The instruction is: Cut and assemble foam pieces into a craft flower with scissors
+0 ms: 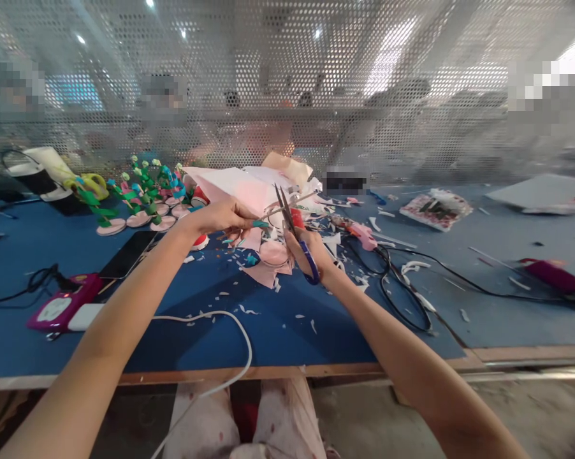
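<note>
Head view: two bare hands at work above a blue bench (278, 338), midway along its length. Any print on the patterned packet (435, 209), toward the bench's far edge at right, is too blurred to read; the marks on the magenta power strip (53, 309), near the front left, are likewise illegible.

Right hand (311, 250): forearm reaching in from the front edge, fingers clamped on the blue handle of the scissors (285, 207), whose slightly parted blades point toward the far edge. Left hand (230, 220): forearm reaching in diagonally from the front left, palm turned downward, wrist bent, fingers curled and seemingly pinched on the near end of a thin strip (306, 196). The strip slants to the right past the blades; whether it touches them cannot be told.

Below the hands, a round pink piece (273, 253) lies among white scraps. Pink sheets (225, 185) are heaped behind, toward the far edge. To their left, artificial plants (148, 188) stand on round pink bases; a dark phone (129, 252) lies in front of them. A pink glue gun (363, 236) rests right of the scissors.
</note>
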Demonstrator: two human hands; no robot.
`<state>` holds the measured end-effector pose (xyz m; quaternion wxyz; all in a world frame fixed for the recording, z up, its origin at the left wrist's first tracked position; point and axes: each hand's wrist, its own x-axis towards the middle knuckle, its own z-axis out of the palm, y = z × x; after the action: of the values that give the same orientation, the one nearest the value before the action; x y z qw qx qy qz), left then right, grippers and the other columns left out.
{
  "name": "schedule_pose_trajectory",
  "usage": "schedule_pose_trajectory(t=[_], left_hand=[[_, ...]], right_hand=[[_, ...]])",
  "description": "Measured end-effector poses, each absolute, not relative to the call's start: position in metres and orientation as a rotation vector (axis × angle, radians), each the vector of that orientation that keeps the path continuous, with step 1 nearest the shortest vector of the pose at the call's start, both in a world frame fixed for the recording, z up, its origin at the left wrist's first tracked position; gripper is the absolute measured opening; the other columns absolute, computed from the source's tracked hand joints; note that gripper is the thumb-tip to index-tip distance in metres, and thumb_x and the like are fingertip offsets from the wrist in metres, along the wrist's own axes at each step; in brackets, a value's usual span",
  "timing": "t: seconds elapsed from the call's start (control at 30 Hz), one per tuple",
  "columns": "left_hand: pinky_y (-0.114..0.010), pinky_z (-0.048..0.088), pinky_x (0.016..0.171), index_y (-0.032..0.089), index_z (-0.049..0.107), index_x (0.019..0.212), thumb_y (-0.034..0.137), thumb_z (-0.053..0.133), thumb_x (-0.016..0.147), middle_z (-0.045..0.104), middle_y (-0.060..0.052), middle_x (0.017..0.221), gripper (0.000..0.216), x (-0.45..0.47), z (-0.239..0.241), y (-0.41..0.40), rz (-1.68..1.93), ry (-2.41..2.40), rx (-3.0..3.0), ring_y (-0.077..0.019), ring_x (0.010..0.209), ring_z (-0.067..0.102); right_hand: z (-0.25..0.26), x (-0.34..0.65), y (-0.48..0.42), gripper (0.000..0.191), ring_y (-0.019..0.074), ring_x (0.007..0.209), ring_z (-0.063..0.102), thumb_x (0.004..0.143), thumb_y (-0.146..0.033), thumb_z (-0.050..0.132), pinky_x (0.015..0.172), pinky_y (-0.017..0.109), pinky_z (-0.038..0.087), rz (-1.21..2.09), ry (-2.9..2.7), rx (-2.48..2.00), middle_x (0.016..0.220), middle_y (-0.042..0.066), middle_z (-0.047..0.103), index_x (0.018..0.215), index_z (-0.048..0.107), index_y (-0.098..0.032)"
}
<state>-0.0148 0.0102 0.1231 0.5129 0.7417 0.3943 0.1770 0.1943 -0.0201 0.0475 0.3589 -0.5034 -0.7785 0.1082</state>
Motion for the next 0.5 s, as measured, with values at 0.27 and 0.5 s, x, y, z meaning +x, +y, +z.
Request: schedule_pose_trajectory(t=[0.27, 0.5], left_hand=[[-0.016, 0.030, 0.035, 0.007, 0.066, 0.070, 0.022, 0.064, 0.071, 0.057, -0.001, 0.048, 0.016, -0.0150, 0.1243, 0.0091, 0.443, 0.945, 1.816, -0.0020, 0.034, 0.042], [-0.016, 0.027, 0.035, 0.007, 0.066, 0.081, 0.017, 0.057, 0.077, 0.052, 0.001, 0.049, 0.014, -0.0111, 0.1192, 0.0100, 0.474, 0.963, 1.834, -0.0009, 0.034, 0.038]], right_hand=[[0.0428, 0.1946, -0.0145, 0.035, 0.0153, 0.052, 0.050, 0.084, -0.041, 0.029, 0.055, 0.026, 0.036, 0.119, -2.010, -1.353, 0.051, 0.003, 0.049, 0.054, 0.030, -0.022], [0.0470, 0.1962, -0.0146, 0.034, 0.0183, 0.052, 0.052, 0.083, -0.038, 0.029, 0.054, 0.029, 0.038, 0.100, -2.026, -1.375, 0.050, 0.006, 0.052, 0.052, 0.029, -0.023]])
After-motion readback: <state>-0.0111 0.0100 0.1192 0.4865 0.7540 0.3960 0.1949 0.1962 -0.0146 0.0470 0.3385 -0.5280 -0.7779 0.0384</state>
